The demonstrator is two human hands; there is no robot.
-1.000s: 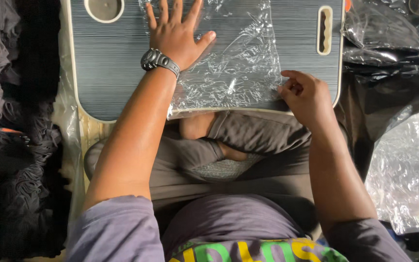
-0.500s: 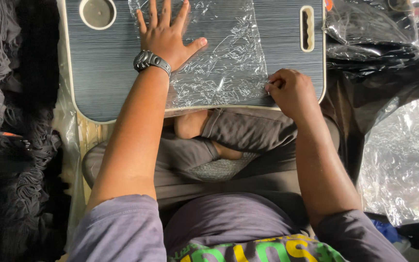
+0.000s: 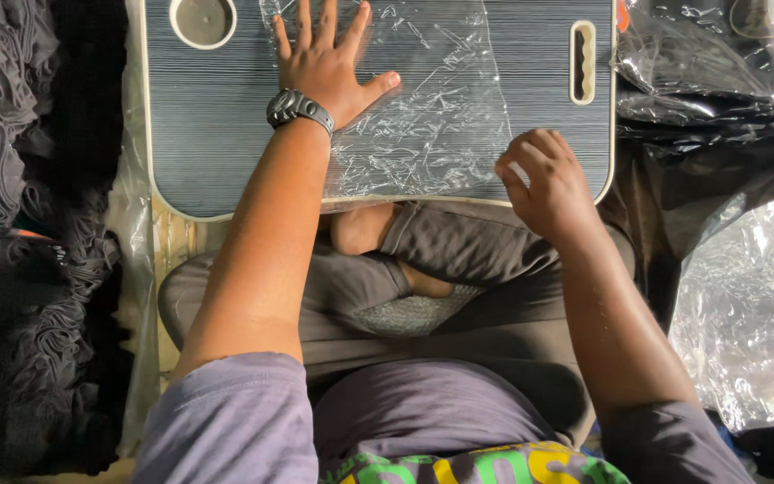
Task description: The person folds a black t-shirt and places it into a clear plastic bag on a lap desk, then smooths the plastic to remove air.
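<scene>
A crinkled clear plastic sheet (image 3: 423, 116) lies on a grey striped lap desk (image 3: 208, 134) across my crossed legs. My left hand (image 3: 329, 67), with a dark watch on the wrist, presses flat on the sheet's left part, fingers spread. My right hand (image 3: 544, 184) sits at the sheet's lower right corner with its fingers curled and the thumb at the plastic's edge; it seems to pinch that corner.
The desk has a round cup recess (image 3: 202, 20) at its far left and a slot handle (image 3: 581, 61) at the right. Dark ruffled fabric (image 3: 20, 179) lies to the left. Plastic-wrapped dark bundles (image 3: 709, 72) and loose clear plastic (image 3: 754, 305) lie to the right.
The view shifted slightly. My left hand stays flat on the sheet. My right hand stays at the sheet's corner, its fingers curled a little tighter.
</scene>
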